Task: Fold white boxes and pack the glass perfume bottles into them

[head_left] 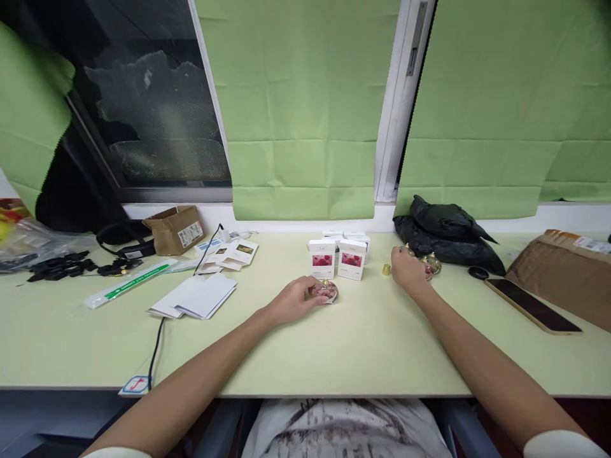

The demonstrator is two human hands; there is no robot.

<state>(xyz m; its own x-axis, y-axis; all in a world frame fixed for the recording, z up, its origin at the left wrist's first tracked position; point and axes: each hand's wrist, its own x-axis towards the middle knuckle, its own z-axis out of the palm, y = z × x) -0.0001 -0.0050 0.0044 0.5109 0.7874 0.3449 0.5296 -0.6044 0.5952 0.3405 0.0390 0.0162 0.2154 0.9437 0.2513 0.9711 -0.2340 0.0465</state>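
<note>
My left hand (pixel 293 301) rests on the pale green table (pixel 334 343), fingers closed around a small round glass bottle (pixel 327 292) with pinkish content and a gold top. My right hand (pixel 407 267) reaches to the right of the boxes, its fingers curled over more small glass bottles (pixel 432 263); what they grip is hidden. A small gold cap (pixel 386 270) lies just left of that hand. Several small white boxes with red flower prints (pixel 351 259) stand between and behind the hands.
A black plastic bag (pixel 443 235) lies behind the right hand. A phone (pixel 532 305) and a brown parcel (pixel 563 270) lie at the right. At the left are white folded cartons (pixel 195 298), a black cable (pixel 157 343), a cardboard box (pixel 174 228) and black parts (pixel 57 264).
</note>
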